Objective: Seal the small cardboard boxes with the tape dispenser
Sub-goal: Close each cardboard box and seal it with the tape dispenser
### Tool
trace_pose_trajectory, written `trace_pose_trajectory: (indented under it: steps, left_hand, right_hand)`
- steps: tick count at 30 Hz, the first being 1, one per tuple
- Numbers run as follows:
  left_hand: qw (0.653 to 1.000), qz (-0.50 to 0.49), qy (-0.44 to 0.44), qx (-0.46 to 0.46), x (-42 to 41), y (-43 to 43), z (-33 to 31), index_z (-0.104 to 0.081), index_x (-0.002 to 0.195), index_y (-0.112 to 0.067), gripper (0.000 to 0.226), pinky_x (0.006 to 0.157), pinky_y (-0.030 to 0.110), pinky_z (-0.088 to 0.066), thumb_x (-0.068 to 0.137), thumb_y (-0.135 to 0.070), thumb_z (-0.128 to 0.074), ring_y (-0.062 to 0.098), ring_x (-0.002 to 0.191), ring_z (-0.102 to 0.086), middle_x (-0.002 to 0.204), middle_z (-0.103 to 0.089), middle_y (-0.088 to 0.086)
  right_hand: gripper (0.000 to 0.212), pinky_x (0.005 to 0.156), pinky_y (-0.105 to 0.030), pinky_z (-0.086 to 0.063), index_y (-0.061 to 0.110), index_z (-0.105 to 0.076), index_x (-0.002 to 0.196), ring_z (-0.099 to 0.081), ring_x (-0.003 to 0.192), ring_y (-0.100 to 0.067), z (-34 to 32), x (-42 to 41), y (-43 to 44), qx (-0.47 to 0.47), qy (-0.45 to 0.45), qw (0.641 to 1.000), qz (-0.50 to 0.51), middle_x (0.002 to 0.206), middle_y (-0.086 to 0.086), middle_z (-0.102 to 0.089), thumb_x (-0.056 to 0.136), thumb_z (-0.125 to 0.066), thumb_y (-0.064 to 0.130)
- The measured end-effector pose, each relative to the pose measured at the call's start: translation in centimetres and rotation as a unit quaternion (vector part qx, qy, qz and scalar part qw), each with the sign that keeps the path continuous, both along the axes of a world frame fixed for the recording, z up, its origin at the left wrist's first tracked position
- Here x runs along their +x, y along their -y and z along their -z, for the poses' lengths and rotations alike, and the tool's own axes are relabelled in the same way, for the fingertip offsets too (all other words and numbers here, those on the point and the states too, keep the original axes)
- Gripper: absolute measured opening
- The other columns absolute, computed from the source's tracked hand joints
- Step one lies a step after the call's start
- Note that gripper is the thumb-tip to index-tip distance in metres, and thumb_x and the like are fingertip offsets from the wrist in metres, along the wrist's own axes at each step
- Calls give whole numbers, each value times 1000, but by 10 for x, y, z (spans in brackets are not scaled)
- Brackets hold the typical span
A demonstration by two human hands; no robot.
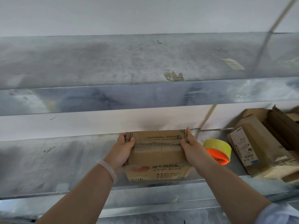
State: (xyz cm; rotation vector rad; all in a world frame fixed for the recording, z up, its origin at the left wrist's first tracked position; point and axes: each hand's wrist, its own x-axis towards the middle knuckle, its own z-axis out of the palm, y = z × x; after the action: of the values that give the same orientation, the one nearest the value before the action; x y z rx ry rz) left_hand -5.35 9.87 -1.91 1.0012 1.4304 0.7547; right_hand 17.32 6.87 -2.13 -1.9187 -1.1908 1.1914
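Right, status at that moment: both hands were on the cardboard box (157, 152), which sat on the metal tabletop (64, 159). Left hand (123, 148) clamped the box's left end and right hand (192, 147) its right end. Each grip was closed round the box, thumb over the top flaps and fingers wrapped over the end. Neither hand held tape.

Top flaps were folded down and met in a seam running left-right across the box, same as its long axis. No tape showed on that seam, so I judged the box unsealed and the step as holding the flaps shut ahead of taping.

Key relation: the tape dispenser (217, 151), a yellow roll on an orange core, lay on the tabletop right of the box, just beside the right wrist and apart from the box. That put it off the right end of the seam, roughly in line with it. Right hand was clearly nearer; left hand was on the far side of the box from it.

Judgement: right hand would have to let go to fetch it, so the left alone would pin both flaps. The risk was flaps springing up.

More cartons (258, 146) were piled further right of the box, beyond the dispenser. Couldn't tell whether they were sealed.
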Motion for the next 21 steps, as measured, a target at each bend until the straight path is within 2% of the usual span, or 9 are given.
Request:
trace_pose_trajectory:
  steps: [3,6,8,9,11,14,16,19,21]
  left_hand:
    - [999,-28,-13,31,5,9,-3,-43,121,-21,18,64,24,-50,104,-25,-40,14,90,-61,106,-60,2]
    - [991,-116,-21,55,9,22,5,-43,111,-24,9,69,30,-52,103,-28,-42,17,92,-60,110,-57,3]
    - [986,-156,-2,64,11,33,8,-41,114,-25,14,73,31,-52,101,-30,-45,16,95,-59,112,-55,3]
    - [986,-157,14,60,11,39,10,-41,116,-24,18,72,29,-51,101,-30,-47,16,97,-59,112,-55,2]
    - [990,-125,38,45,12,50,7,-45,112,-22,15,69,25,-49,99,-26,-51,15,97,-60,110,-57,2]
    - [994,-49,-13,93,6,63,11,-52,101,-27,14,67,20,-50,92,-24,-62,9,94,-63,107,-63,0]
    - [988,-1,-75,134,1,69,18,-54,100,-33,27,68,16,-51,81,-39,-71,2,88,-64,101,-67,-8]
    - [977,48,-155,138,1,76,32,-52,111,-40,63,75,21,-56,61,-74,-72,4,93,-65,105,-66,-13]
    - [980,45,-161,109,10,80,37,-46,117,-41,82,81,30,-57,51,-84,-70,8,98,-64,112,-64,-10]
  right_hand:
    - [60,100,-33,-36,36,-8,154,-40,132,-24,4,-1,2,17,-5,999,31,152,0,-34,101,-35,46]
    - [66,114,-40,-29,34,-20,152,-28,141,-19,10,-7,18,107,26,991,82,155,3,-27,95,-51,48]
    - [75,117,-41,-25,31,-22,151,-21,144,-16,15,-17,30,116,33,986,117,155,6,-19,89,-61,47]
    - [80,117,-42,-26,30,-24,151,-22,143,-16,19,-23,34,107,2,987,119,154,6,-21,85,-66,47]
    - [75,111,-42,-36,33,-35,144,-40,134,-14,23,-33,36,100,-111,984,97,146,6,-41,80,-74,42]
    - [53,90,-23,-49,37,-44,130,-55,112,-1,21,-38,32,131,-183,972,68,120,15,-58,88,-69,16]
    - [52,78,-16,-48,40,-39,125,-55,106,3,20,-36,31,152,-183,968,85,116,19,-53,90,-66,13]
    - [38,81,-18,-47,41,-43,117,-56,105,2,18,-30,31,159,-106,979,68,113,21,-52,92,-63,21]
    - [28,84,-19,-47,39,-48,113,-56,109,-1,17,-20,31,153,-57,986,31,112,22,-54,93,-61,24]
